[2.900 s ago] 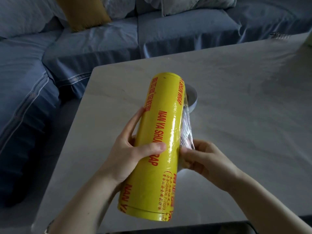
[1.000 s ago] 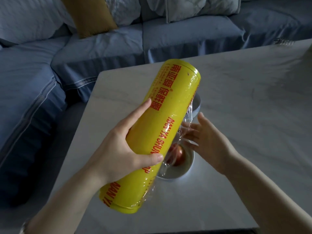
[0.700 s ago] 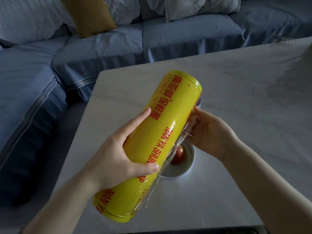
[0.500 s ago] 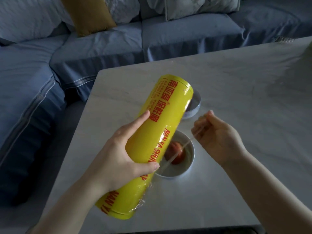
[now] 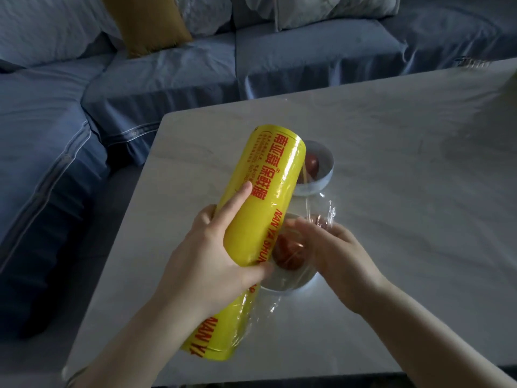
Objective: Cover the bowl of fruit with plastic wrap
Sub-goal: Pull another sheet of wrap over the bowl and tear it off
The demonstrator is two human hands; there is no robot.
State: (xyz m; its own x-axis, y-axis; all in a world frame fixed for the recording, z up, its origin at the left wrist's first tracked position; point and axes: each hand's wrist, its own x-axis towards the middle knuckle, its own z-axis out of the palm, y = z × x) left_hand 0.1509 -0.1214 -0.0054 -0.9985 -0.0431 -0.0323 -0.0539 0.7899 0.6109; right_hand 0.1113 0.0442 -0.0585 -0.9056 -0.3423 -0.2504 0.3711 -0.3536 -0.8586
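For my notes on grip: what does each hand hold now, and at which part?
The left hand grips the yellow plastic-wrap roll around its middle. The right hand presses the clear film over the near white bowl; a pinch cannot be told.

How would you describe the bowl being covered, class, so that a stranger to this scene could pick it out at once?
Start at the pale table in front of the blue sofa. Two white bowls sit on it beside the yellow roll. The one you want is the nearer bowl, under the right hand, with clear film stretched across it; the farther bowl is uncovered.
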